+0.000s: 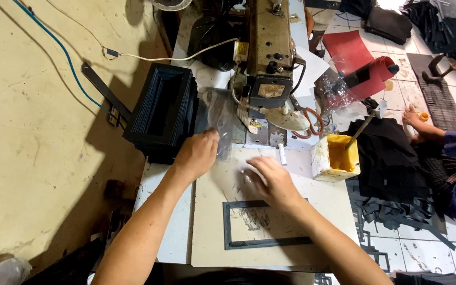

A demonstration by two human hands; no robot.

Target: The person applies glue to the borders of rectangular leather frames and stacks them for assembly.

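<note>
At a crowded sewing counter [175, 232], a worker's left hand [196, 154] rests palm down, fingers loosely together, on a clear plastic sheet [218, 119] that lies just beside a tall stack of black rectangular frames [162, 111]; whether the fingers pinch the sheet's edge cannot be told from this angle. The right hand [270, 179] lies flat with fingers slightly spread on a pale board [207, 243], touching the upper edge of a single black frame [267, 224] laid out there. That one frame sits apart from the pile, its middle showing dark smears on the board beneath, and nothing clear can be seen covering it, so the work appears to be at an early stage for this piece, with the stack beside it seemingly holding many more. An old sewing machine [270, 58] stands behind the hands, orange-handled scissors [310, 124] at its foot. To the right, a small tub of yellow glue [336, 155] with a stick in it waits near a heap of black cloth pieces [386, 153]. Another person's bare foot [415, 119] and trouser leg show on the tiled floor [423, 253] at the far right.
</note>
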